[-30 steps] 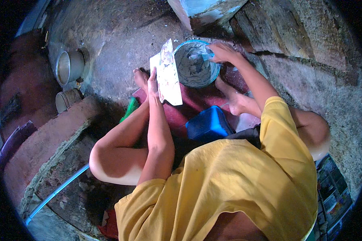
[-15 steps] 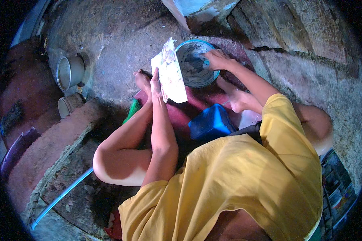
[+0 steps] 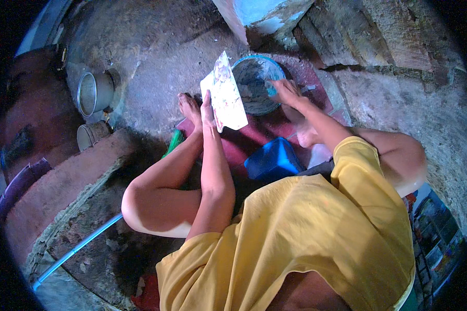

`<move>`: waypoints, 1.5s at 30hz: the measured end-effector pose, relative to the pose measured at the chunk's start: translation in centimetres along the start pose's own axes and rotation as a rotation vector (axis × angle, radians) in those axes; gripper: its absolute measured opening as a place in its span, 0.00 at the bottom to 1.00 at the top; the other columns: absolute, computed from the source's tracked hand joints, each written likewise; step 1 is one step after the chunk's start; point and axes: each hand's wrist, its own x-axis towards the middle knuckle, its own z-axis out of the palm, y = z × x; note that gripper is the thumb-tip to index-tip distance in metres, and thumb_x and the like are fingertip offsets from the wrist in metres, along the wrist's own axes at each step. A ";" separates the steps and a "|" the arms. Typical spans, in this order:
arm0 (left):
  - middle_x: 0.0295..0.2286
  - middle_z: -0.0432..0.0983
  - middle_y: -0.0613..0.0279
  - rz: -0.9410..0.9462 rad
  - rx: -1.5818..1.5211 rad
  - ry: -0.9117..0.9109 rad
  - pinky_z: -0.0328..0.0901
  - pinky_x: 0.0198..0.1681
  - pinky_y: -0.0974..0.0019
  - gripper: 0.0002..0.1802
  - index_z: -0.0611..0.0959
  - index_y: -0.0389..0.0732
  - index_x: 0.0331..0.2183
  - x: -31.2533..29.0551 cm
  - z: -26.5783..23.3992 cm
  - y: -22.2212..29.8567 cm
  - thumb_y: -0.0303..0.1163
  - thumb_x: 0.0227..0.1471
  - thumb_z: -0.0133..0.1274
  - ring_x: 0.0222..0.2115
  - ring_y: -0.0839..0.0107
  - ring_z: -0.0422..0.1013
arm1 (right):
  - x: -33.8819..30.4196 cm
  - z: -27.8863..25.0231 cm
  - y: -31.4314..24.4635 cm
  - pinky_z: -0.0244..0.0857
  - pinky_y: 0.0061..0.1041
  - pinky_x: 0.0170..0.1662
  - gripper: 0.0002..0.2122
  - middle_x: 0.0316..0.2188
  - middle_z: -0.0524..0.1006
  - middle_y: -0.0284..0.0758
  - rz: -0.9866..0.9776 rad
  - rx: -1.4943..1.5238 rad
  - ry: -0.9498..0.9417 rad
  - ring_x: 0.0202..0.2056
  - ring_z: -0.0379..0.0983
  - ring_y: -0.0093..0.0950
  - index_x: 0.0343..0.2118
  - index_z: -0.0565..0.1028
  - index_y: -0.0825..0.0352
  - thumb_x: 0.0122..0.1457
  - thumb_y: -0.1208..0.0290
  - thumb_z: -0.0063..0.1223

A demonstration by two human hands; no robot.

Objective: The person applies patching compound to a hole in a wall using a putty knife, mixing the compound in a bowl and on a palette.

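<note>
A white flat piece (image 3: 225, 101) with a ragged far end and grey smears is held up by my left hand (image 3: 208, 111), its fingers closed on the left edge. To its right stands a round teal tub (image 3: 239, 65), coated inside with grey paste (image 3: 254, 85). Over the tub's right rim, my right hand (image 3: 286, 92) is closed on a small teal thing (image 3: 271, 89) that points down into the paste. Its kind is mostly hidden by the fingers.
A blue box-like container (image 3: 275, 158) sits between my legs on the red floor (image 3: 233, 140). At the left are a metal pot (image 3: 96, 93), a smaller round container (image 3: 91, 135) and a light-blue pole (image 3: 78, 249). A rough wall (image 3: 409, 114) stands at the right.
My right hand has moved slightly toward me at the tub with the teal thing. The white piece stays in my left hand, tilted a little differently. The whole view has shifted slightly.
</note>
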 end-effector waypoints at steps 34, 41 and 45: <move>0.36 0.74 0.50 0.140 -0.027 -0.110 0.71 0.36 0.59 0.20 0.69 0.32 0.43 -10.0 19.3 6.1 0.33 0.50 0.48 0.32 0.62 0.74 | -6.3 -12.8 -20.3 0.63 0.35 0.38 0.19 0.37 0.69 0.42 -0.529 -0.139 0.432 0.37 0.67 0.42 0.44 0.71 0.58 0.46 0.77 0.48; 0.36 0.73 0.47 0.225 -0.073 -0.159 0.71 0.36 0.59 0.20 0.69 0.31 0.44 -10.9 20.1 6.3 0.33 0.51 0.48 0.32 0.60 0.74 | -7.1 -12.2 -20.0 0.62 0.35 0.38 0.20 0.37 0.69 0.43 -0.559 -0.135 0.427 0.36 0.66 0.44 0.43 0.70 0.63 0.43 0.79 0.49; 0.37 0.73 0.47 0.196 -0.099 -0.235 0.71 0.37 0.59 0.20 0.68 0.31 0.44 -11.5 21.1 6.2 0.34 0.51 0.46 0.33 0.60 0.74 | -7.5 -12.5 -20.1 0.62 0.36 0.38 0.19 0.37 0.69 0.43 -0.566 -0.140 0.437 0.36 0.67 0.44 0.43 0.70 0.63 0.44 0.79 0.48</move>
